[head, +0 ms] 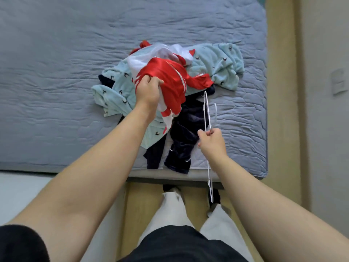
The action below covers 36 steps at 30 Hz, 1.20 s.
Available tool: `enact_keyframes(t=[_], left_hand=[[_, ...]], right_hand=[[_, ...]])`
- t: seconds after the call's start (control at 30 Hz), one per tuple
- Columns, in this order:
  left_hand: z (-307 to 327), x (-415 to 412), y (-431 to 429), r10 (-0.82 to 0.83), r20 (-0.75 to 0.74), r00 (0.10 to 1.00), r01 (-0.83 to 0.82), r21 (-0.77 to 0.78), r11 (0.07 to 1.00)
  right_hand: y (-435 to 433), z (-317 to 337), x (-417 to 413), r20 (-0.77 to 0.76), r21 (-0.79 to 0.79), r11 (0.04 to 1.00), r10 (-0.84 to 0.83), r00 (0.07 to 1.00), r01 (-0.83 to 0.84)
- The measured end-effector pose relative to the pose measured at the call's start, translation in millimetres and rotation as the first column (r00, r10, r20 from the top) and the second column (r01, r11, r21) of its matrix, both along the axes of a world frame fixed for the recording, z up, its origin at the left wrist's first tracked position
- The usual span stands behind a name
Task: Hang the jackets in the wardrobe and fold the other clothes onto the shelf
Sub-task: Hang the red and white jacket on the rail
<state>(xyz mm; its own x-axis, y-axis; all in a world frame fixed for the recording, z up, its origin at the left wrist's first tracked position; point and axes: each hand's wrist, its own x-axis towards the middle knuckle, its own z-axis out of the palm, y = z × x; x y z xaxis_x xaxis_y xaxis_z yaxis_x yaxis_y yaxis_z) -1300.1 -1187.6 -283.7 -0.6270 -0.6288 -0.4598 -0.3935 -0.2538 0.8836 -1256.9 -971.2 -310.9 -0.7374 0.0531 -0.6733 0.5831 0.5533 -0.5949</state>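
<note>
The person is standing at the near edge of the bed (56, 72), whose grey-blue quilted cover is carrying a heap of clothes close to that edge and toward its right side. The left hand (149, 89) is gripping the red and white jacket (170, 80), with the fingers bunched into a fold of its fabric on top of the heap. The right hand (211, 142) is pinching a thin white hanger (206, 114) near its middle. The hanger is showing almost edge-on, with one end pointing toward the heap and the other reaching back past the bed's near edge.

The jacket is looking glossy and smooth, with white stripes and a white lining showing, so it is likely light, limp and somewhat slippery. A fistful of cloth will probably lift it, but it will be sagging and sliding. Finding the collar or a shoulder seam would be giving a surer hold for threading the hanger in. The hanger is appearing stiff and very light, thin enough to snag in a sleeve.

Under the jacket, a pale blue fleece garment (217, 61) with small dark bird prints is spreading toward the bed's right edge and also out to the left. It is looking soft and fuzzy, bulky rather than heavy. A navy velvety garment (185, 129) is trailing from beneath the heap to the near edge, plush, creased and limp. The layers are overlapping, so pulling the jacket free may be dragging the fleece with it.
</note>
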Motion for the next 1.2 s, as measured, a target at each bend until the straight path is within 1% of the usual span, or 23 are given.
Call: enact_keyframes(t=[0.1,0.17,0.27,0.37,0.43,0.53,0.67,0.77,0.9,1.03,1.17,1.2], left_hand=[[57,17,18,0.014,-0.068,0.998,-0.013,0.019,1.0],[93,30,30,0.027,-0.142,0.989,-0.024,0.023,0.999],[144,54,50,0.079,-0.244,0.967,-0.083,-0.004,0.997],[192,83,77,0.101,-0.323,0.941,-0.128,-0.063,0.99],[219,102,97,0.114,-0.359,0.926,-0.157,-0.091,0.983],[251,126,130,0.172,-0.419,0.892,-0.232,-0.095,0.968],[282,152,173,0.235,-0.514,0.825,-0.279,-0.009,0.96],[305,171,205,0.287,-0.553,0.782,-0.306,0.06,0.95],[335,198,236,0.331,-0.607,0.722,-0.345,0.099,0.934],[362,230,263,0.396,-0.648,0.651,-0.38,0.174,0.909],[386,269,286,0.42,-0.701,0.576,-0.375,0.229,0.898],[391,275,291,0.426,-0.706,0.566,-0.37,0.244,0.896]], right_hand=[[8,35,-4,-0.062,-0.071,0.997,-0.029,0.998,0.025],[16,57,-8,-0.115,-0.12,0.993,-0.009,0.993,-0.005],[31,86,-13,-0.196,-0.171,0.98,0.071,0.978,-0.105],[46,112,-14,-0.264,-0.212,0.95,0.171,0.949,-0.23],[58,128,-12,-0.299,-0.236,0.918,0.243,0.923,-0.318],[77,149,-4,-0.377,-0.258,0.852,0.346,0.859,-0.456],[93,172,13,-0.388,-0.303,0.729,0.494,0.778,-0.614],[100,185,32,-0.427,-0.331,0.667,0.525,0.736,-0.667],[101,198,54,-0.532,-0.29,0.661,0.49,0.691,-0.692],[103,202,63,-0.531,-0.252,0.695,0.483,0.696,-0.674],[112,197,79,-0.539,-0.148,0.667,0.565,0.625,-0.73],[114,194,82,-0.526,-0.13,0.668,0.58,0.622,-0.732]])
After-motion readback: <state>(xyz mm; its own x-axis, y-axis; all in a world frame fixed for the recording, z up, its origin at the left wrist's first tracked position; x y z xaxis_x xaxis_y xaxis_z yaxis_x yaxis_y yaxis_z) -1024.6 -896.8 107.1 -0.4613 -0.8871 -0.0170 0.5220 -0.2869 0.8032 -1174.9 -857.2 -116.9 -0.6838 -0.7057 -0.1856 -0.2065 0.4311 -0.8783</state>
